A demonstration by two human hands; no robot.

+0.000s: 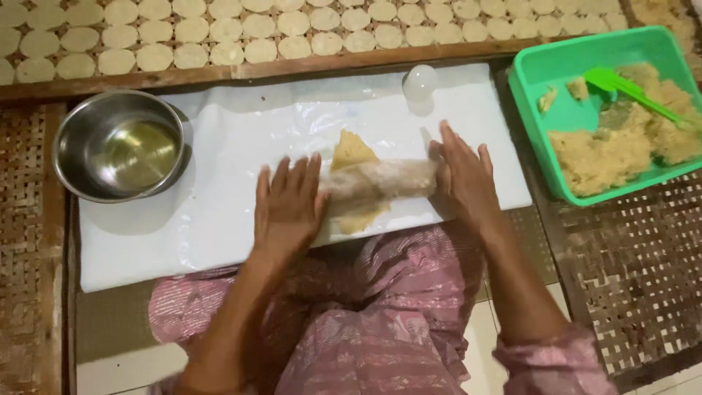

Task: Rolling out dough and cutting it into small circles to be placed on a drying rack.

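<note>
Flanking roller point(380, 183), hands point(289, 208) mid-sheet point(219, 139)

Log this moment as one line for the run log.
left hand: flat on pale cylindrical rolling pin | right hand: flat on pin | thin yellow dough sheet: under pin, on white plastic sheet

Glossy metal bowl point(119, 145); smooth green plastic tub point(578, 66); glossy white plastic sheet point(219, 212); coarse woven mat point(636, 271); crumbly matt dough point(621, 146).
</note>
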